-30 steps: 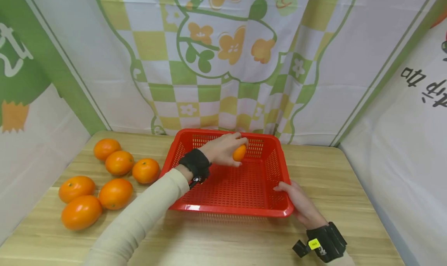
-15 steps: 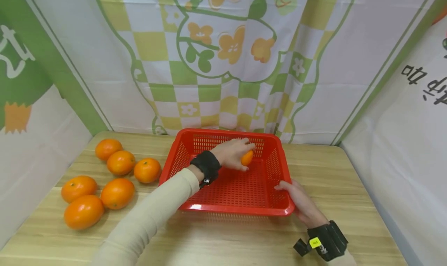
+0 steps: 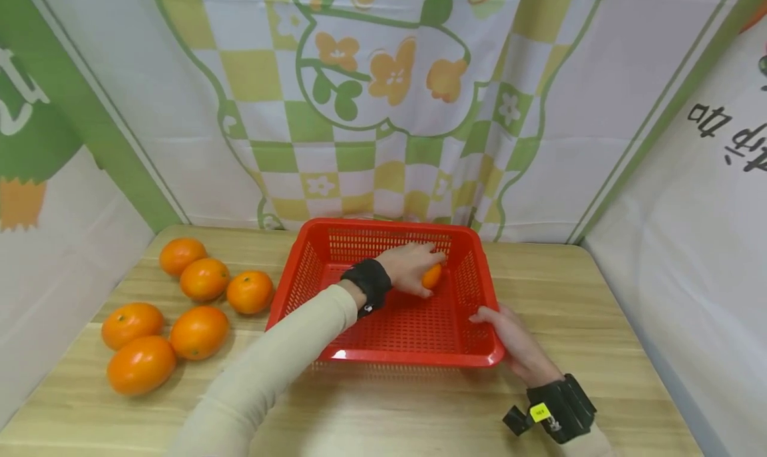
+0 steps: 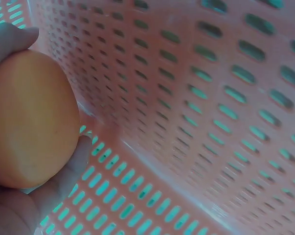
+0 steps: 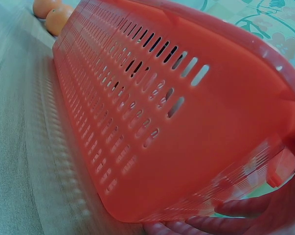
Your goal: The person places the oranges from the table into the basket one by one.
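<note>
- The left hand (image 3: 410, 268) grips a single orange (image 3: 431, 276) — thumb and fingers round it — inside the red basket (image 3: 413, 358), toward the far right corner; whether the fruit touches the bottom, I cannot tell.
- The right hand (image 3: 518, 340) holds the basket's right side, thumb over the rim, fingers outside.
- Six more oranges (image 3: 200, 332) lie on the wooden counter (image 3: 389, 414), left of the basket.
</note>
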The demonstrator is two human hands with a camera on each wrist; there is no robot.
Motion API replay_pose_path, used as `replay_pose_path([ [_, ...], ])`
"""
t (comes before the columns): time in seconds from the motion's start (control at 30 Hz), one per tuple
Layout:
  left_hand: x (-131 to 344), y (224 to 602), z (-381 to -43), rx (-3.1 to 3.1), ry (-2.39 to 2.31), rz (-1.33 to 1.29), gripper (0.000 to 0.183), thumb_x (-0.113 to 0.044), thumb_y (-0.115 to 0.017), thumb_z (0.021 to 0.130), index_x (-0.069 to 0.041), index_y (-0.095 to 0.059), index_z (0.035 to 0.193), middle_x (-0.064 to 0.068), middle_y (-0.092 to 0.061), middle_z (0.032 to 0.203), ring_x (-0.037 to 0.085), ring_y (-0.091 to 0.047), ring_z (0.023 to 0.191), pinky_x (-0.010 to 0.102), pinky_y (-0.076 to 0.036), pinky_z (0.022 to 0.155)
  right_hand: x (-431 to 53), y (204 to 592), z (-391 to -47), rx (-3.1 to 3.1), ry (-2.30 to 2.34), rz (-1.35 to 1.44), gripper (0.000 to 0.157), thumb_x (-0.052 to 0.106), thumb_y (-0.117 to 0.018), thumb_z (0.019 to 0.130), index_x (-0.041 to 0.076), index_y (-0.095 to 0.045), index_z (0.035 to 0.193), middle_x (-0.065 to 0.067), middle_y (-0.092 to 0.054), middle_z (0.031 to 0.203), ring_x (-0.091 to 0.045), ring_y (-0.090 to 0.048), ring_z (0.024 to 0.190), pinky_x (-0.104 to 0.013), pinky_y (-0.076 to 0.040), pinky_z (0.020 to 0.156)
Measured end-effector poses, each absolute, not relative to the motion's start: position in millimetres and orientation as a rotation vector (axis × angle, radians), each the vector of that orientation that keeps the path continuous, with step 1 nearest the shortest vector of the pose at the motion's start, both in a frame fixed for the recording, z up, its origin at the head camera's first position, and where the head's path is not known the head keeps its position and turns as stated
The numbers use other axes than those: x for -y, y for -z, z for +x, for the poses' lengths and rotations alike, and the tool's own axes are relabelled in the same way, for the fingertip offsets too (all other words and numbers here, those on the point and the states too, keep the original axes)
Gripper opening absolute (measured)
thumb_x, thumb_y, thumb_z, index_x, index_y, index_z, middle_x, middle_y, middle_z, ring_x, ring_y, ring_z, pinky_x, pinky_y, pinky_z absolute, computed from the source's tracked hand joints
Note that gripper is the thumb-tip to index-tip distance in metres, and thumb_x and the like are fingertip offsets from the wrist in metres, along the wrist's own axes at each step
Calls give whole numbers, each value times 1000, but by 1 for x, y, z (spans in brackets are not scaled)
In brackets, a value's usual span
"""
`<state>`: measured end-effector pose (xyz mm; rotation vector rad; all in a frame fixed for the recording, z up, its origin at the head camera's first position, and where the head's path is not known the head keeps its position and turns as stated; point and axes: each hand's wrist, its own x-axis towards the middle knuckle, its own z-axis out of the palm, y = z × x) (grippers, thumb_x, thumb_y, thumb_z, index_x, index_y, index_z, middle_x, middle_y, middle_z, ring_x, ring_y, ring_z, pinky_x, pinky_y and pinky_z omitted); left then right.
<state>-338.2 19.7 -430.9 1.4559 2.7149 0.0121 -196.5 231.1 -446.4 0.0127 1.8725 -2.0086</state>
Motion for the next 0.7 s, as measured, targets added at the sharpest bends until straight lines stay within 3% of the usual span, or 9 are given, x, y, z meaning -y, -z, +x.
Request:
replay_pose_path([
  [0.17, -26, 432, -339, -2714, -5, 1489, 76, -46, -72, 74, -9, -45, 134, 14, -52, 122, 25, -54, 98, 40, -48, 87, -231, 446, -197, -1878, 2003, 15, 51, 10, -49, 91, 2, -33, 139, -29, -44, 132, -43, -51, 109, -50, -50, 84],
  [0.5, -41, 437, -336, -2696, 110, 1510, 80, -48, -70, 76, -10, -40, 139, 19, -44, 136, 31, -46, 117, 45, -39, 99, -232, 446, -197, -1859, 2010, 20, 51, 11, -49, 91, 1, -32, 138, -30, -44, 132, -44, -51, 109, -50, -50, 84],
  [0.7, -44, 438, -333, -2695, 74, 1477, 80, -47, -71, 76, -10, -40, 140, 19, -44, 137, 32, -49, 111, 43, -44, 95, -230, 446, -198, -1861, 2007, 39, 51, 10, -49, 90, 2, -33, 138, -29, -44, 132, -43, -51, 109, -50, -50, 84],
])
